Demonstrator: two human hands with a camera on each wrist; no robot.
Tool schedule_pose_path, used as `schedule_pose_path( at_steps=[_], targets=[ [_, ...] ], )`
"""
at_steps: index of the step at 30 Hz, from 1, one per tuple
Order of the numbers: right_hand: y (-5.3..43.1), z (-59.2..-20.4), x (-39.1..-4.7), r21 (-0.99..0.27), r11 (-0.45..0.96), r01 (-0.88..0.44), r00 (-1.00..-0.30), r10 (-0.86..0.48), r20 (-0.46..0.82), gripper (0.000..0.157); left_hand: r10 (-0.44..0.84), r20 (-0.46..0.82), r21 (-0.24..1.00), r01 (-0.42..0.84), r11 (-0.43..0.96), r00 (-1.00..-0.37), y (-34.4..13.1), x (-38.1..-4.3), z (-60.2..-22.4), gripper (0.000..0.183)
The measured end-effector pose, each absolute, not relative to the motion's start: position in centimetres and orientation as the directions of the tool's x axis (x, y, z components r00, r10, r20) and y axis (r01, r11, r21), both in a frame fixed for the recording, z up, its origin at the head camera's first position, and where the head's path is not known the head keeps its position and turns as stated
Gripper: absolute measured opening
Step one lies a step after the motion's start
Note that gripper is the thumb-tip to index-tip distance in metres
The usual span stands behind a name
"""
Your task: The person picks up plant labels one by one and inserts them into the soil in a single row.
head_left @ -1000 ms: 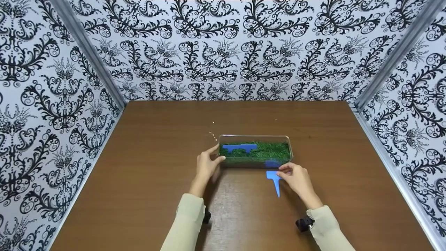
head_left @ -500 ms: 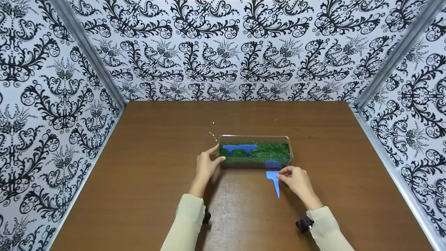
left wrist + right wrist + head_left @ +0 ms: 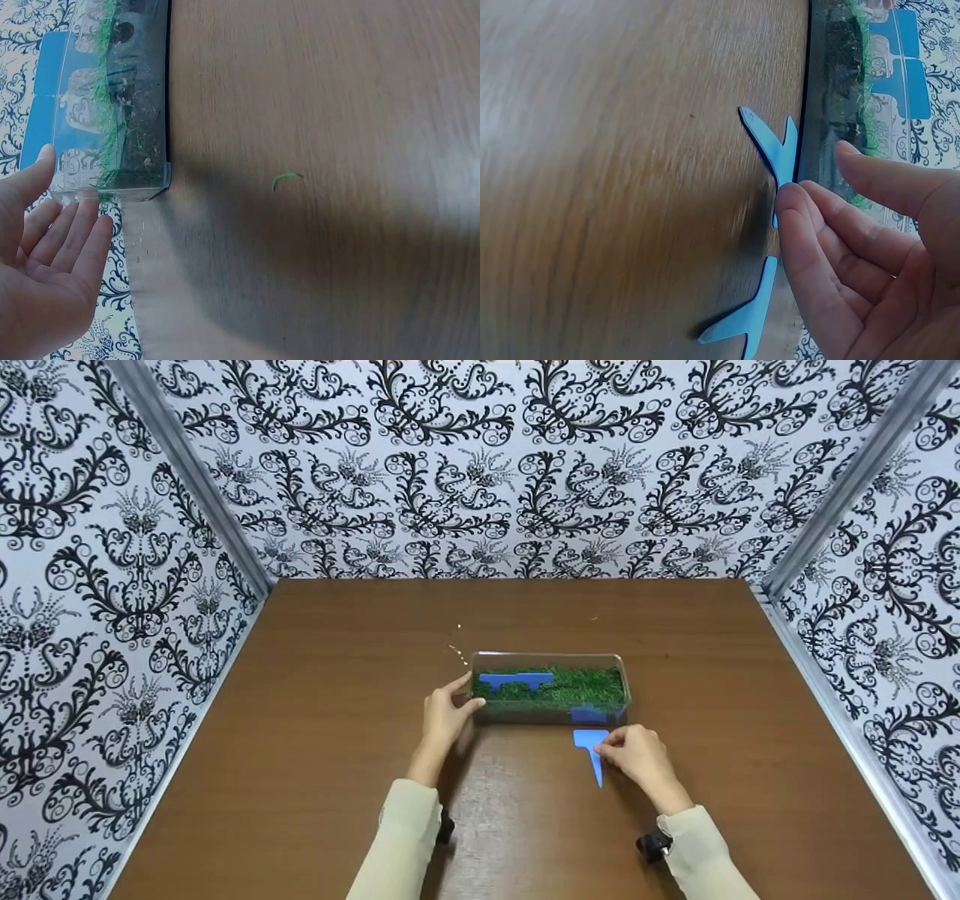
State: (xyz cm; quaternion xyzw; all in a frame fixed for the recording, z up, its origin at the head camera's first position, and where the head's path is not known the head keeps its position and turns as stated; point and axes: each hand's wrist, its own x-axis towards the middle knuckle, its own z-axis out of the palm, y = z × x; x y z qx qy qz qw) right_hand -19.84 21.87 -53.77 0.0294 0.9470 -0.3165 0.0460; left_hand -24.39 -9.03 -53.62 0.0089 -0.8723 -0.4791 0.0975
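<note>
A clear rectangular container (image 3: pixel 525 711) holds green artificial grass (image 3: pixel 589 684). Blue T-shaped plant labels (image 3: pixel 517 679) stand in the grass at its left part. My left hand (image 3: pixel 444 716) holds the container's left end, thumb at the front corner and fingers along the end wall. In front of the container a loose blue plant label (image 3: pixel 589 737) lies on the table, its pointed stem towards me. My right hand (image 3: pixel 641 754) is at that label's right edge; in the right wrist view its fingertips touch the label and the thumb is apart. A second loose label (image 3: pixel 756 315) lies beside it, hidden in the head view.
Brown wooden table (image 3: pixel 337 697) surrounds the container. Patterned walls stand behind and at both sides. Small pale bits (image 3: pixel 457 652) lie by the container's left back corner. A green grass strand (image 3: pixel 286 178) lies on the table.
My right hand has slid slightly right and towards me, baring more of the loose label's head. The label, the container and my left hand stay in place.
</note>
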Motion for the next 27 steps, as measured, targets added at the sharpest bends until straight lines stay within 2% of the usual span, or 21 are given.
schedule_pose_path(
  at_steps=[8, 16, 27],
  targets=[
    [21.8, -53.8, -19.7, -0.559, 0.823, 0.104, -0.990, 0.029, -0.140, 0.012, -0.115, 0.150, 0.843, 0.066, 0.534, -0.982, -9.0, -24.3, -53.6, 0.050],
    [21.4, -54.1, -19.5, -0.464, 0.885, 0.029, -0.997, -0.008, -0.077, 0.014, -0.116, 0.155, 0.843, 0.070, 0.533, -0.981, -9.0, -24.4, -53.6, 0.049],
    [20.7, -54.1, -19.6, -0.437, 0.899, 0.043, -0.999, 0.029, -0.040, 0.022, -0.115, 0.149, 0.850, 0.068, 0.522, -0.982, -9.0, -24.3, -53.7, 0.050]
  ],
)
